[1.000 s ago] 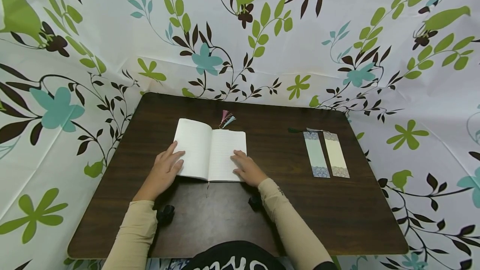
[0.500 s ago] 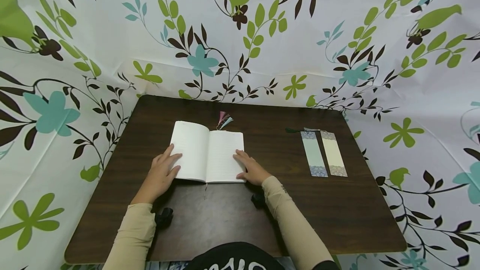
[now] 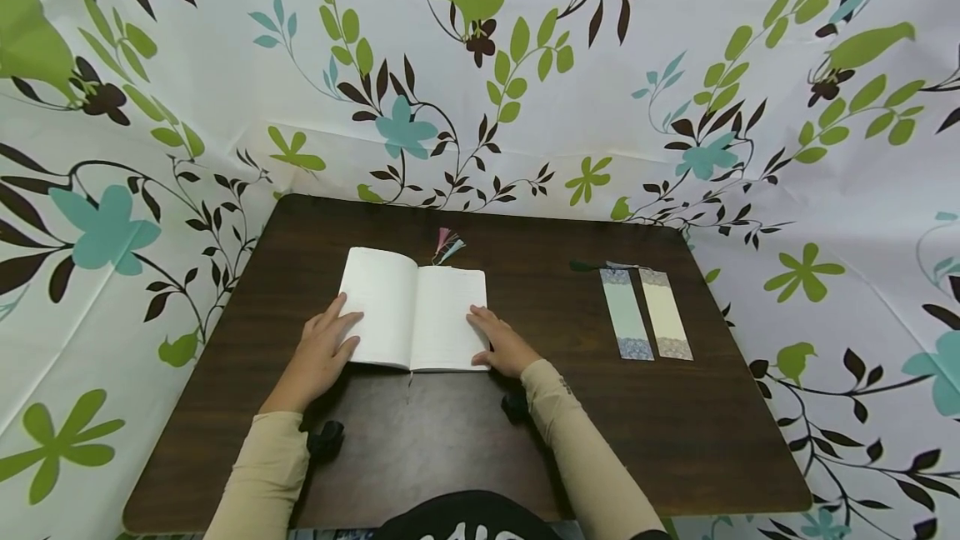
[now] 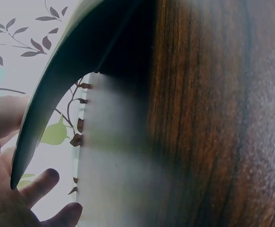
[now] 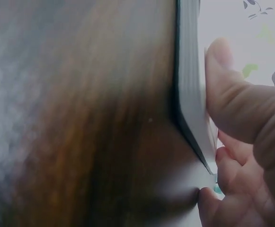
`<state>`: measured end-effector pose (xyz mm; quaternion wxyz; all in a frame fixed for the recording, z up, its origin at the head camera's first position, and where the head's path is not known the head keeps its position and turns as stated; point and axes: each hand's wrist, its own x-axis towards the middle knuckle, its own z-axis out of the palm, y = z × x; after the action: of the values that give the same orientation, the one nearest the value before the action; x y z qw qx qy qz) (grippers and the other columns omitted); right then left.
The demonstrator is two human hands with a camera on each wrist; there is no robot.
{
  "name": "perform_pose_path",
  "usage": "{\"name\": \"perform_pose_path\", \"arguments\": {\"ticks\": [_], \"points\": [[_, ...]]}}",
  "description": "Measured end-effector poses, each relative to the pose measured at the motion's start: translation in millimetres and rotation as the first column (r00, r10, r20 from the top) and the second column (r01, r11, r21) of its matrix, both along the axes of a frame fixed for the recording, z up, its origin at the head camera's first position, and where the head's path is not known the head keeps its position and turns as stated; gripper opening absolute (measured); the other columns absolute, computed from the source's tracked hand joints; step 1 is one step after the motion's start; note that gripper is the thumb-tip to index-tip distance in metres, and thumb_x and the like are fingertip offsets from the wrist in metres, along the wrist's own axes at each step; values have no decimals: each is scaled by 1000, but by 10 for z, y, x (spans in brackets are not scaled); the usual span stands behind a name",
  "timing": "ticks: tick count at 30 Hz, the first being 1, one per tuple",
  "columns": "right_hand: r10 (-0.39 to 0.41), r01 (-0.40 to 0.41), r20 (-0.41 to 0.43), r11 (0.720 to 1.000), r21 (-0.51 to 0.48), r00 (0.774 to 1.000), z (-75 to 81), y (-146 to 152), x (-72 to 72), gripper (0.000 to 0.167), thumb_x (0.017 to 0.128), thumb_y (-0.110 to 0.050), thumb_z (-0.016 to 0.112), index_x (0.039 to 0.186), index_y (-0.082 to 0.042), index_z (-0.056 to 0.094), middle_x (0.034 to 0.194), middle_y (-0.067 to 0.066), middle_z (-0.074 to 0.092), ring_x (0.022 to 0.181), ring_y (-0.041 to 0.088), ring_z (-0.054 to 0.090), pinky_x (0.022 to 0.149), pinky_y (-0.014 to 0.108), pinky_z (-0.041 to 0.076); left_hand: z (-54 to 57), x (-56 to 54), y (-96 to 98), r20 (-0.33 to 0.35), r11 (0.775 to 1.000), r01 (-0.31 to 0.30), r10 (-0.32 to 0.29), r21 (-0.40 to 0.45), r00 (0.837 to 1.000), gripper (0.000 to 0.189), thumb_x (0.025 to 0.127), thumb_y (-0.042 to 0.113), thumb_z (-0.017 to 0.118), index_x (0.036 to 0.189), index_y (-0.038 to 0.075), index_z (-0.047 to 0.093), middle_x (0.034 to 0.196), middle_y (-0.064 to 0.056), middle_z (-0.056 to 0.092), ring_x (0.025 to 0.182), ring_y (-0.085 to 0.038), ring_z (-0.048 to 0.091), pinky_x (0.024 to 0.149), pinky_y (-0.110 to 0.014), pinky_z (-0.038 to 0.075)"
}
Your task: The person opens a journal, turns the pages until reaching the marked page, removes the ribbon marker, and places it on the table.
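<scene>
An open notebook [image 3: 384,311] with white pages, the right one faintly lined, lies on the dark wooden table. My left hand [image 3: 318,357] rests at its left edge, thumb and a finger over the page, other fingers past the edge. In the left wrist view, the dark cover [image 4: 57,71] on that side bows up from the tabletop. My right hand [image 3: 504,342] lies on the right page's outer edge. The right wrist view has its thumb [image 5: 222,90] on the page above the page block [image 5: 189,61]. Pink and light blue tassels [image 3: 447,245] stick out past the notebook's top.
To the right lie two flat bookmarks, one pale green [image 3: 625,315] and one cream [image 3: 664,315], with tassels at their upper ends. A thin ribbon [image 3: 408,390] hangs from the notebook's lower spine. A patterned cloth [image 3: 592,107] stands behind the table [image 3: 705,448].
My right hand has slid slightly outward toward the right page's edge. The left hand stays at the left edge. The head view has shifted a little; the notebook stays open.
</scene>
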<state>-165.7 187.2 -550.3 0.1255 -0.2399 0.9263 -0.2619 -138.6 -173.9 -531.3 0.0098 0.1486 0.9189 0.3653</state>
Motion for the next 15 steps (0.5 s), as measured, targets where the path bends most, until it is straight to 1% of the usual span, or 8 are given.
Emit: {"name": "perform_pose_path", "arguments": {"ticks": [8,15], "points": [[-15,16,-38,1000,22,999,40,-17,36,80,89,-23,77,155,-2,37,165,13,29,153,30,24,120,50,25,-1,-5,8,-7,1000,-4,4,-3,1000,42,104,12,58,145,4,53,169,-16,15,142,-52,21,105,-74,28],[-17,21,-87,999,41,996,32,-33,37,73,88,-26,78,150,-4,48,162,12,35,150,29,32,117,46,32,-3,-5,-8,-14,1000,0,0,-2,1000,42,103,12,58,144,4,54,168,-17,16,142,-53,21,105,-73,28]]}}
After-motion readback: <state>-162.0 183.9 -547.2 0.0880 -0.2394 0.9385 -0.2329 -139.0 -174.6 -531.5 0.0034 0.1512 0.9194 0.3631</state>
